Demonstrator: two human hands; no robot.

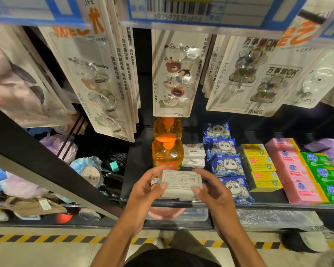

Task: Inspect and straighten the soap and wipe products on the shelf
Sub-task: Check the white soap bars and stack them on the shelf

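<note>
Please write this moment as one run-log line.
left hand, right hand: grip white box | box: printed side up, in front of orange bottle | step: inspecting

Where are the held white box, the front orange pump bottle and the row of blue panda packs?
white box (182, 183), head view, on its printed upper face.
front orange pump bottle (170, 157), head view, on its clear amber body.
blue panda packs (227, 163), head view, on a middle pack's panda print.

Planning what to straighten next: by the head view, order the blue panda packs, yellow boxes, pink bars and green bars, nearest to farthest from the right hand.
1. blue panda packs, beside the right hand
2. yellow boxes, next row right
3. pink bars, further right
4. green bars, far right
</note>
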